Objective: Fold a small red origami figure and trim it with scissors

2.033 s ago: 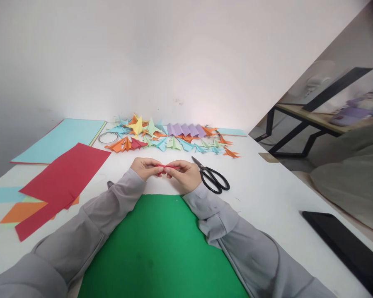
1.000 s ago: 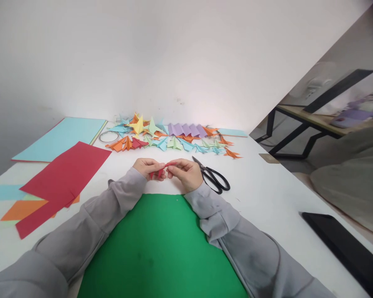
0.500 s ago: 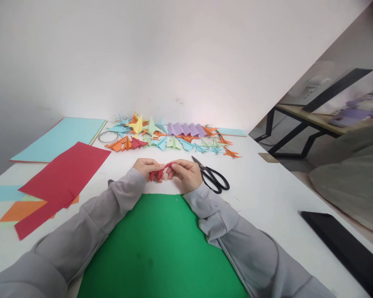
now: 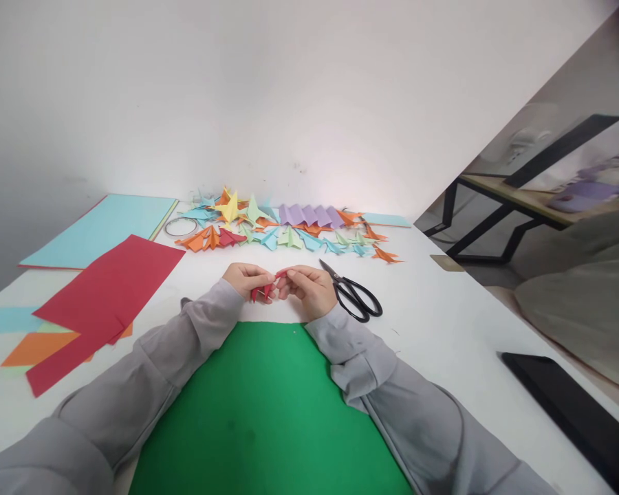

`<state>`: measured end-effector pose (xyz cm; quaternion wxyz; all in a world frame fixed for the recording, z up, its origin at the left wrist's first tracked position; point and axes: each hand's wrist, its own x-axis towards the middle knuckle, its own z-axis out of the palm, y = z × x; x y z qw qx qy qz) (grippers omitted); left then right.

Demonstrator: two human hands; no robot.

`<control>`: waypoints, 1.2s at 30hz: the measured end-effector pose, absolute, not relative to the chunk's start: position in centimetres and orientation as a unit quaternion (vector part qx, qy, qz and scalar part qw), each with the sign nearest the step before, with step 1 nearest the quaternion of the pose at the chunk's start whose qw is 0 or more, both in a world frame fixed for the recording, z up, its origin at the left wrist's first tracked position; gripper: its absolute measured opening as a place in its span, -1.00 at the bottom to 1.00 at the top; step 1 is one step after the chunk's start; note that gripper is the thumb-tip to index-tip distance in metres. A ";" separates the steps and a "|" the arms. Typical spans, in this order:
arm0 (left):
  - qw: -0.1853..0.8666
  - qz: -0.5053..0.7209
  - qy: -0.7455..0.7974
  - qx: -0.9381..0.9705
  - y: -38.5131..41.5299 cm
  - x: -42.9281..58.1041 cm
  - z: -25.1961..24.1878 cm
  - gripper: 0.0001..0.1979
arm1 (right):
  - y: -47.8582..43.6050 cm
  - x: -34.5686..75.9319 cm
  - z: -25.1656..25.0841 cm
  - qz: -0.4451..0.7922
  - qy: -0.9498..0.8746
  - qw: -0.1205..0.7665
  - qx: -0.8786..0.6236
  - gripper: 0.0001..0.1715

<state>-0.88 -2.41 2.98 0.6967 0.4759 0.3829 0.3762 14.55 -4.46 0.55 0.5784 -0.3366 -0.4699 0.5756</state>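
A small piece of folded red paper is pinched between my two hands above the table, just past the far edge of a green sheet. My left hand grips its left part, with red points showing below the fingers. Thumb and fingers of my right hand close on the right end of the same paper, hiding some of it. Black-handled scissors lie just right of my right hand. Beyond my hands, folded paper cranes in several colours lie in rows.
Red paper sheets overlap orange paper at left, near a stack of light blue sheets. A wire coil and pleated purple paper lie near the wall. A black flat object rests on the right.
The fingers of both hands have shifted slightly on the red paper, so less of it shows between them. The surrounding things stay in place.
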 end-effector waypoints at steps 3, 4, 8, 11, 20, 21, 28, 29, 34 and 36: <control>0.707 0.389 0.373 0.458 -2.3 -0.8 2.6 -0.72 | -4.5 14.5 0.6 0.557 -0.479 0.582 -0.349 -0.75; 0.710 0.387 0.371 0.457 -2.2 -0.8 2.5 -0.72 | -4.5 14.5 0.6 0.553 -0.481 0.581 -0.354 -0.75; 0.716 0.380 0.366 0.457 -2.1 -0.8 2.5 -0.74 | -4.5 14.5 0.6 0.559 -0.474 0.577 -0.359 -0.75; 0.718 0.379 0.369 0.453 -1.9 -0.8 2.4 -0.75 | -4.4 14.5 0.5 0.561 -0.473 0.578 -0.358 -0.75; 0.715 0.363 0.368 0.472 -1.4 -0.8 1.8 -0.78 | -4.5 14.3 0.5 0.562 -0.456 0.587 -0.364 -0.77; 0.715 0.364 0.368 0.469 -1.4 -0.8 1.7 -0.79 | -4.5 14.3 0.5 0.564 -0.455 0.586 -0.362 -0.77; 0.716 0.374 0.394 0.438 -1.7 -0.6 2.2 -0.87 | -4.2 14.7 0.2 0.548 -0.455 0.597 -0.370 -0.74; 0.716 0.374 0.397 0.436 -1.7 -0.5 2.4 -0.87 | -4.2 14.7 0.2 0.541 -0.460 0.596 -0.375 -0.72; 0.722 0.367 0.404 0.426 -1.9 -0.4 3.0 -0.88 | -4.4 14.5 0.3 0.511 -0.474 0.599 -0.394 -0.67; 0.720 0.364 0.411 0.424 -1.8 -0.5 3.1 -0.87 | -4.5 14.4 0.5 0.493 -0.474 0.607 -0.405 -0.69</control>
